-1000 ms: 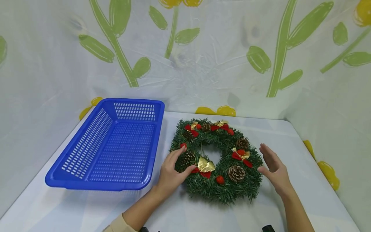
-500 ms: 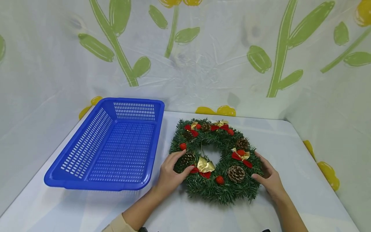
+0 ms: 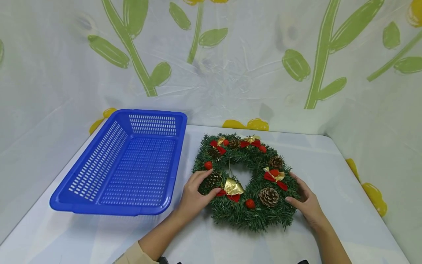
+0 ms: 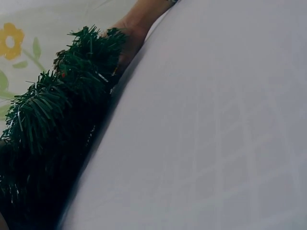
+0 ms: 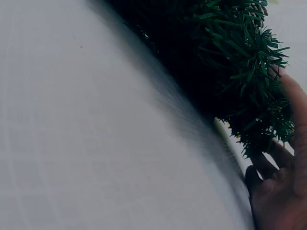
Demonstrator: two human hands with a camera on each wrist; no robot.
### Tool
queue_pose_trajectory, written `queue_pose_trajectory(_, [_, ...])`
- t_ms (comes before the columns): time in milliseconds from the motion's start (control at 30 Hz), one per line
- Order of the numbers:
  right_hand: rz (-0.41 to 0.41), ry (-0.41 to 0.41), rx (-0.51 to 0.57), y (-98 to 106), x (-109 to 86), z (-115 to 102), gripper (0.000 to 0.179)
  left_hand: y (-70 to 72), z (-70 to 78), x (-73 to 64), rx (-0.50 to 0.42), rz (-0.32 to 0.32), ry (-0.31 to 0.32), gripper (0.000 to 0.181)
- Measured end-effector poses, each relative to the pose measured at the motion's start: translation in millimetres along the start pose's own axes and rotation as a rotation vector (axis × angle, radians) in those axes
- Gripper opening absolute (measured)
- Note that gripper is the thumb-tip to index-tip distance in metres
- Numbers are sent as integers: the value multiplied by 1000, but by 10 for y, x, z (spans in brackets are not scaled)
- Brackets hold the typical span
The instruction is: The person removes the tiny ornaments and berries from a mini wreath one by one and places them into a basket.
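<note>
A green Christmas wreath (image 3: 254, 216) lies on the white table, trimmed with pinecones, red berries and red-and-gold bows. My left hand (image 3: 193, 194) grips its left side, the thumb beside the gold bow (image 3: 233, 187) and the fingers by a pinecone. On the opposite side my right hand (image 3: 308, 207) holds the rim between thumb and fingers. In the right wrist view the fingers of the right hand (image 5: 280, 187) reach under the wreath (image 5: 240, 62), with the thumb on the outer branches. The left wrist view shows the wreath (image 4: 43, 110) from low down, its underside dark.
A blue perforated plastic basket (image 3: 112, 211) stands to the left of the wreath, with nothing in it. Behind the table (image 3: 310, 154) hangs a pale sheet (image 3: 230, 88) printed with leaves and yellow flowers, which also closes off both sides.
My right hand has moved left onto the wreath's right edge and taken hold of it. The left hand stays at the left side. The wreath and basket have hardly shifted.
</note>
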State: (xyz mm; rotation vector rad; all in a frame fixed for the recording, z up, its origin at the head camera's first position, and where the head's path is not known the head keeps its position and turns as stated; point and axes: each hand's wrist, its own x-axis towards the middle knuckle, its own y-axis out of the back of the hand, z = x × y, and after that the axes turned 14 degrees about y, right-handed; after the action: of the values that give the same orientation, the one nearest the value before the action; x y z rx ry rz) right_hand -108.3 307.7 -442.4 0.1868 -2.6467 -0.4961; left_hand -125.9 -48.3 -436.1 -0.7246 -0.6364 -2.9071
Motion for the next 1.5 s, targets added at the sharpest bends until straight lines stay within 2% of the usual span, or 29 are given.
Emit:
queue_pose_trajectory(433, [-3, 36, 1, -13, 0, -8, 72, -1, 33, 5, -7, 5, 25, 52])
queue_pose_trajectory(667, [-4, 45, -14, -23, -28, -2, 71, -12, 57, -20, -45, -35, 90, 56])
queue_pose_trajectory(867, [-4, 35, -19, -18, -7, 13, 69, -1, 85, -4, -69, -51, 138, 49])
queue_pose_trajectory(1133, [-8, 26, -23, -17, -9, 3, 69, 19, 119, 11, -139, -71, 249, 44])
queue_pose_trajectory(1500, [-9, 23, -17, -6, -2, 29, 68, 41, 144, 24, -163, -87, 250, 47])
